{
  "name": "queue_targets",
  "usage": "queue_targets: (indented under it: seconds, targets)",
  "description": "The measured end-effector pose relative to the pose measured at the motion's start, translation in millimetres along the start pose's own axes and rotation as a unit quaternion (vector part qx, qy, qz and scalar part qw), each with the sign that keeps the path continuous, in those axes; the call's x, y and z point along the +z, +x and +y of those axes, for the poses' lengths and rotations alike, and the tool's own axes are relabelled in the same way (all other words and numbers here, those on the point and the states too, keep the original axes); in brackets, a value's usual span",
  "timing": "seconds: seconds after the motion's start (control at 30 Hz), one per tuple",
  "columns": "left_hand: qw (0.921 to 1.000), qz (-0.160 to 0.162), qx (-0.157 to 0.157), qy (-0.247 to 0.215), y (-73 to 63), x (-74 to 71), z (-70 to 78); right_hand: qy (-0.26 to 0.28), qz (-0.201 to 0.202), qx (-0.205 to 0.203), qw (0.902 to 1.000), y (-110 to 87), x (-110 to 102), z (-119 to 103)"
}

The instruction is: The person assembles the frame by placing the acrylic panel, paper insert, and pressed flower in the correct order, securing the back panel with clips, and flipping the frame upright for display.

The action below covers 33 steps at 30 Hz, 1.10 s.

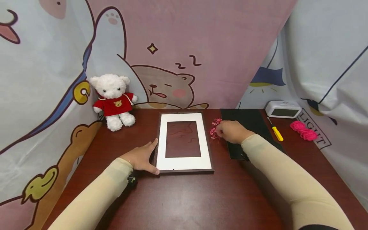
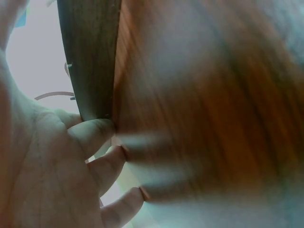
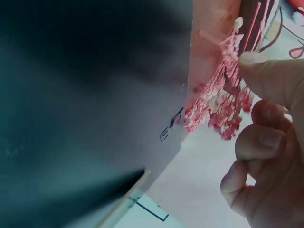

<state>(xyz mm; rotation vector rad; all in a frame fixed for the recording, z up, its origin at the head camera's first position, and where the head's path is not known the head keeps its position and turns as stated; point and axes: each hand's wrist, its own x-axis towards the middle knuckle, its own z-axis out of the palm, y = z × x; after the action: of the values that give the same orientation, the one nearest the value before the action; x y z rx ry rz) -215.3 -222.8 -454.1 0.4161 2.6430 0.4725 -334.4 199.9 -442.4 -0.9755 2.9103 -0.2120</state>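
A picture frame (image 1: 185,163) with a dark wooden edge and a white mat lies flat on the table. My left hand (image 1: 141,157) rests at its left side, thumb and forefinger spread along that edge. In the left wrist view, fingertips (image 2: 107,130) touch the frame's dark side (image 2: 92,57) and the tabletop. To the right of the frame, my right hand (image 1: 233,131) pinches a small bunch of pink dried flowers (image 1: 214,131) between thumb and fingers. The right wrist view shows the flower heads (image 3: 225,111) hanging by the thumb, with the other fingers curled.
A black backing board (image 1: 244,116) lies under and beyond the right hand. Further right are a yellow-handled screwdriver (image 1: 277,132), pink yarn (image 1: 303,130) and a white digital clock (image 1: 283,109). A white teddy bear (image 1: 113,102) in a red top sits at the back left.
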Motion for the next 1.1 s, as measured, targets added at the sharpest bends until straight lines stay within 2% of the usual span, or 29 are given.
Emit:
queue_targets:
  seconds: [0.2, 0.33, 0.4, 0.5, 0.63, 0.73, 0.83, 1.1]
  targets:
    - [1.0, 0.002, 0.0, 0.0, 0.4, 0.4, 0.0, 0.003, -0.021, -0.015, 0.9997, 2.5, 1.0, 1.6]
    - [1.0, 0.002, 0.001, 0.0, 0.6, 0.6, 0.3, 0.024, -0.035, -0.016, 0.999, 2.2, 0.0, 5.7]
    - [1.0, 0.002, 0.001, 0.0, 0.5, 0.4, 0.5, 0.041, -0.027, -0.012, 0.9987, 2.3, -3.2, 8.4]
    - [1.0, 0.003, 0.002, -0.001, 0.4, -0.2, 0.3, 0.085, 0.001, 0.016, 0.9963, 3.8, -10.7, 12.1]
    - [1.0, 0.002, 0.002, 0.001, -0.1, -0.1, -0.2, 0.143, 0.047, 0.056, 0.9869, 6.3, -21.7, 10.0]
    - [1.0, 0.001, 0.002, 0.002, -0.1, 0.2, -0.9, 0.164, 0.074, 0.053, 0.9823, 7.5, -26.6, 0.0]
    - [1.0, 0.002, 0.003, 0.002, 0.1, 0.4, -1.3, 0.17, 0.082, 0.031, 0.9816, 8.5, -26.8, -15.3]
    - [1.0, 0.002, 0.002, -0.001, 0.1, 0.1, -0.2, 0.169, 0.047, -0.029, 0.9841, 12.2, -13.7, -55.5]
